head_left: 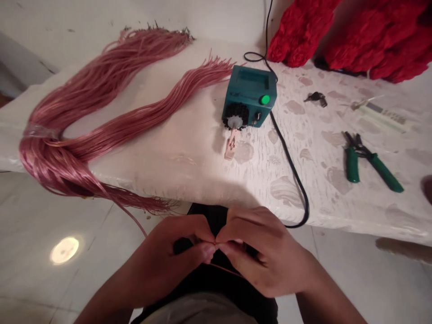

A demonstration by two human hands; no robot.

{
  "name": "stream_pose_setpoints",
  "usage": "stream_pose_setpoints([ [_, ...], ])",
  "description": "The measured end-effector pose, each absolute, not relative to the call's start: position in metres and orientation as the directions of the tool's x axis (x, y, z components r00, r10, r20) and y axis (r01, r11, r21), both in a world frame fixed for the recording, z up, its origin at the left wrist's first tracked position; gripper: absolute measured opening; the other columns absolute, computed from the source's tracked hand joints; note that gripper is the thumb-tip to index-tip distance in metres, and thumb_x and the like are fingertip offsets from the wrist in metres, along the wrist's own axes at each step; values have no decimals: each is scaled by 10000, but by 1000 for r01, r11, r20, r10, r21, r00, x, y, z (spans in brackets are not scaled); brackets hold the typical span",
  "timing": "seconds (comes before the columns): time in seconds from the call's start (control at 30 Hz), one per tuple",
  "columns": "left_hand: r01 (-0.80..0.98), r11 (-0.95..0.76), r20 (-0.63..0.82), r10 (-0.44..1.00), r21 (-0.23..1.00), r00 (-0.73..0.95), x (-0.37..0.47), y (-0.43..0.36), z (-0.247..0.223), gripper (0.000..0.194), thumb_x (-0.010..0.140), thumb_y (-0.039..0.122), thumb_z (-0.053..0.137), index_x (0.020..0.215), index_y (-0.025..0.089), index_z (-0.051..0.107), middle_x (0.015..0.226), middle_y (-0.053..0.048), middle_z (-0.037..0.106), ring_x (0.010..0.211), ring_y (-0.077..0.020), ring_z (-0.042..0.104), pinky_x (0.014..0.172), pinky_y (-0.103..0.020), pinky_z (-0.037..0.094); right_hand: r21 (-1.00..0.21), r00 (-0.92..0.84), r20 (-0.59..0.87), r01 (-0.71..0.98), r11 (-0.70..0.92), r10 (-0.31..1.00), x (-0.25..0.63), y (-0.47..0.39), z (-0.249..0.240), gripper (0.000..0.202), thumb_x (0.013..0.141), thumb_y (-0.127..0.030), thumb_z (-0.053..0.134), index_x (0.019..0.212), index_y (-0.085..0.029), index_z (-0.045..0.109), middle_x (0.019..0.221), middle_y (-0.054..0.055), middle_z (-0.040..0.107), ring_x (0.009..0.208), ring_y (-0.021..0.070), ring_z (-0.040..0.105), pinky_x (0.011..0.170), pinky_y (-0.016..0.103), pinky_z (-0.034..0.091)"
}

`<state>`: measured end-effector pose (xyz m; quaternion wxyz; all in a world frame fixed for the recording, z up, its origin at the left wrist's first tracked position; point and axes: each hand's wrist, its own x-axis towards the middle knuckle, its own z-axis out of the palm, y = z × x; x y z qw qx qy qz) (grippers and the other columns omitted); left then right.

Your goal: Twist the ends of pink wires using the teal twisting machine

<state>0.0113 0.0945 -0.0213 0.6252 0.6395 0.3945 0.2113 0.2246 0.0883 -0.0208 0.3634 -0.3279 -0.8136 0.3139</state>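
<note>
My left hand (pixel 184 247) and my right hand (pixel 259 245) meet in front of my lap, just off the table's near edge. Thumb and forefinger of each are pinched together, fingertips touching, on a thin pink cord (pixel 224 269). The bit of cord between the fingertips is mostly hidden; a stretch of it shows below them. One strand (pixel 133 219) runs from a large bundle of pink cords (pixel 118 135) down behind my left hand. That bundle lies folded on the left of the table, wrapped with clear tape at its bend, and some ends hang over the edge.
A teal box machine (pixel 251 92) with a green button and a clip (pixel 230 145) stands mid-table, its black cable (pixel 293 166) looping over the front edge. Green-handled pliers (pixel 367 162), a small dark metal piece (pixel 316 97) and red artificial flowers (pixel 378 40) lie to the right.
</note>
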Motion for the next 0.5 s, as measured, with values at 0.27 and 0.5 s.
stream_pose_setpoints([
  [0.27,324,21,-131,937,946,323,20,99,-25,182,930,260,558,764,197,595,626,49,535,489,-78,504,471,-185,387,-491,-424,556,527,694,715,265,144,10,74,944,-130,587,968,-164,648,797,5,609,623,99,558,575,236,442],
  [0.5,477,-219,178,975,851,129,47,123,-17,173,891,166,565,721,190,589,592,59,516,505,-79,441,484,-189,351,-28,-646,472,669,742,600,278,207,4,200,973,-171,515,1140,-168,626,1003,21,669,643,103,599,525,245,396],
])
